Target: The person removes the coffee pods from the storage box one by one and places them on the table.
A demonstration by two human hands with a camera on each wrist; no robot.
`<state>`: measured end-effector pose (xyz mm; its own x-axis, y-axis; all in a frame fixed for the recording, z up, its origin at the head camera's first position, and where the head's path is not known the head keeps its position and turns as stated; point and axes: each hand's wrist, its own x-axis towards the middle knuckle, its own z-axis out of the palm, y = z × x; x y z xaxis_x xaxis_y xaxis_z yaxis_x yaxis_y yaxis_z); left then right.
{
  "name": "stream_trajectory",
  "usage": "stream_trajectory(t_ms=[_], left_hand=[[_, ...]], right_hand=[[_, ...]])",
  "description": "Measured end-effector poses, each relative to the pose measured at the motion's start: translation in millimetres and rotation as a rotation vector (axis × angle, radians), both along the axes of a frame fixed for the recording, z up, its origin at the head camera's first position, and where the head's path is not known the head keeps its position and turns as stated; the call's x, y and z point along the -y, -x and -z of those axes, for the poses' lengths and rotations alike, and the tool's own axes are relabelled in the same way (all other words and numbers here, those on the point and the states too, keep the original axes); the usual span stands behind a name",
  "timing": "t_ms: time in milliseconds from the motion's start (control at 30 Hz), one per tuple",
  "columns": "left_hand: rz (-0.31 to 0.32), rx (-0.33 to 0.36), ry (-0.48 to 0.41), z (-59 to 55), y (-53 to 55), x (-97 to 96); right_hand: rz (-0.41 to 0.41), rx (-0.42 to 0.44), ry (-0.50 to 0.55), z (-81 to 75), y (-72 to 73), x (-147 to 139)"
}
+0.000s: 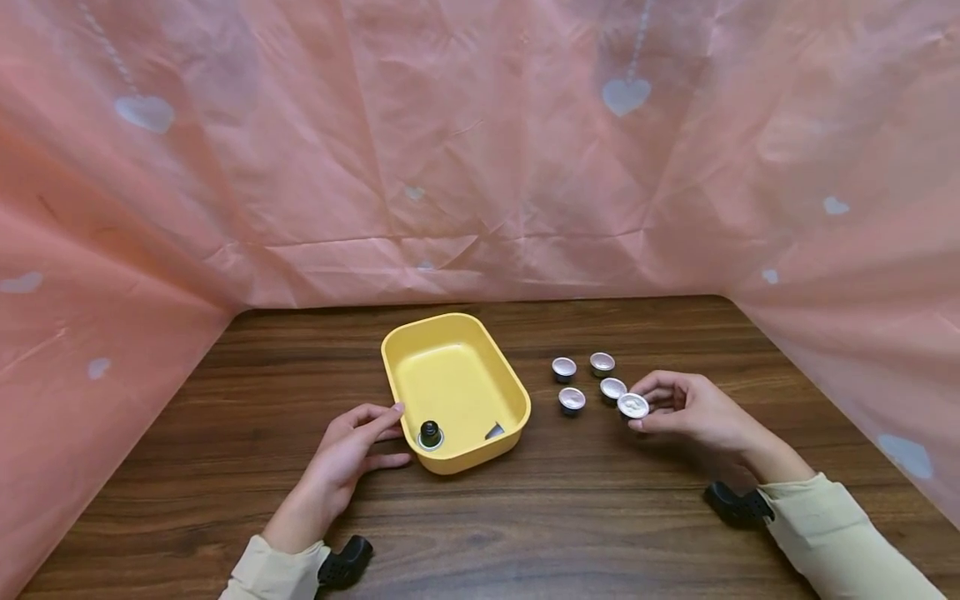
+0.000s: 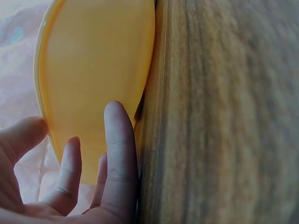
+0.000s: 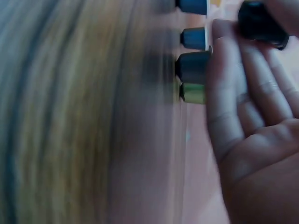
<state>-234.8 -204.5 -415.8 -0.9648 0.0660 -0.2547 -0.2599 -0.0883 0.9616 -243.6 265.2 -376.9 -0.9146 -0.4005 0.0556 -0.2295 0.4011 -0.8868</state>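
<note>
My right hand [image 1: 682, 404] pinches a coffee capsule [image 1: 633, 407] between thumb and fingers, its silvery foil lid facing up. In the right wrist view this capsule [image 3: 261, 23] has a dark body. Just left of it, several more capsules [image 1: 572, 401] stand lid up on the table; blue, grey and green sides [image 3: 194, 93] show from the right wrist. My left hand [image 1: 348, 454] touches the left side of a yellow tray [image 1: 517, 408], thumb tip at the rim and the other fingers fairly straight along the outer wall [image 2: 93, 70]. A dark capsule [image 1: 430, 433] sits lid down in the tray's near left corner.
A small grey triangular piece [image 1: 494, 431] shows at the tray's near wall. The dark wood table [image 1: 480, 533] ends at pink curtains [image 1: 480, 167] with hearts, at the back and both sides. Black wrist devices [image 1: 347, 562] sit at both cuffs.
</note>
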Motion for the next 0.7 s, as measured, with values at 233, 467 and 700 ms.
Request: stream_trajectory(t_ms=[233, 467, 700], left_hand=[[0.006, 0.004, -0.010, 0.2, -0.1, -0.4], [0.007, 0.007, 0.005, -0.5, -0.1, -1.0], [0.004, 0.006, -0.006, -0.7, -0.1, -0.1]], right_hand=[[-0.057, 0.047, -0.131, 9.0, 3.8, -11], [-0.031, 0.037, -0.214, 13.3, 4.0, -15], [-0.015, 0.042, -0.244, 12.3, 6.8, -14]])
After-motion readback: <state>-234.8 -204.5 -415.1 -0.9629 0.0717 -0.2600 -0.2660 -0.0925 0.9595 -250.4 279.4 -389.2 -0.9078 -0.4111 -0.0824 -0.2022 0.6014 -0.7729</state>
